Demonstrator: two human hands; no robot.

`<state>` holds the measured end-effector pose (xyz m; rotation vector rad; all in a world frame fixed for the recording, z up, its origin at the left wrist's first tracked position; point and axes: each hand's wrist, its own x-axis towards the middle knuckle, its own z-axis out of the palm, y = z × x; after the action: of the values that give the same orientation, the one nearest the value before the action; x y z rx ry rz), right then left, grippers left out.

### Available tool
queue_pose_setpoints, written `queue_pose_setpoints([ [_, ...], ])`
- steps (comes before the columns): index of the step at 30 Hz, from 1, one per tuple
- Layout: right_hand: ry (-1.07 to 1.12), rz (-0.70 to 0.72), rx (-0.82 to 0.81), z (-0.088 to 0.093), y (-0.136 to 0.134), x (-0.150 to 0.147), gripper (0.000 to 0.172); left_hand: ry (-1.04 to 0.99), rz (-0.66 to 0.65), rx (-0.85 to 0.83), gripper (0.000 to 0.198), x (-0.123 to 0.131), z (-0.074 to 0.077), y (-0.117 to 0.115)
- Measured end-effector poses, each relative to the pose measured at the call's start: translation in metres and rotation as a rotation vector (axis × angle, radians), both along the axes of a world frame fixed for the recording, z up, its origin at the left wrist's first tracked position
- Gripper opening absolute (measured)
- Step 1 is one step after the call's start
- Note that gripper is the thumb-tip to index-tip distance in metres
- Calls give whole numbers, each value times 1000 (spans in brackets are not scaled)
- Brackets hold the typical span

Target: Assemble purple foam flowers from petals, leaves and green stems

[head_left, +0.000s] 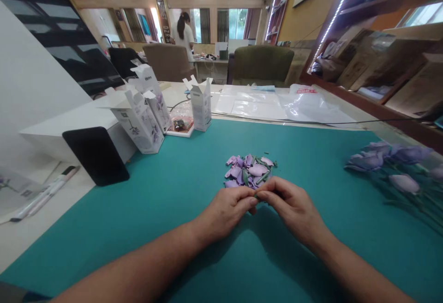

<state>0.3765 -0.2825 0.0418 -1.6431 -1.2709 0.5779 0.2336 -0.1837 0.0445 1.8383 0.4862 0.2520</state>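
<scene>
My left hand [230, 208] and my right hand [292, 206] meet fingertip to fingertip above the teal mat [166, 215]. Both pinch a small green piece [256, 196], mostly hidden by the fingers; its exact kind cannot be made out. Just beyond the fingertips lies a pile of loose purple petals [258, 170] mixed with short green stem-like pieces [263, 177]. To the right rest several purple artificial flowers [367, 159] with long green stems, blurred at the picture's edge.
Opened white boxes [138, 125] with flower pictures stand at the back left, near a dark tablet-like panel [96, 155]. Pens [44, 196] lie left of the mat. Clear plastic bags [311, 102] lie behind it. Across the room stands a person [185, 35].
</scene>
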Motion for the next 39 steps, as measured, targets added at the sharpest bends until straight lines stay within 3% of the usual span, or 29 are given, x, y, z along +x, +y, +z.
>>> queue_pose_setpoints([
  [4, 1, 12, 4, -1, 0, -1, 18, -5, -14, -84, 25, 1, 0, -2],
  [30, 14, 13, 46, -5, 2, -3, 17, -25, 33, -90, 24, 1, -2, -3],
  [35, 29, 14, 9, 1, 2, -3, 15, 10, 28, -107, 23, 3, 0, -1],
  [39, 20, 4, -46, 12, 0, 15, 20, 12, 20, -148, 21, 3, 5, 4],
])
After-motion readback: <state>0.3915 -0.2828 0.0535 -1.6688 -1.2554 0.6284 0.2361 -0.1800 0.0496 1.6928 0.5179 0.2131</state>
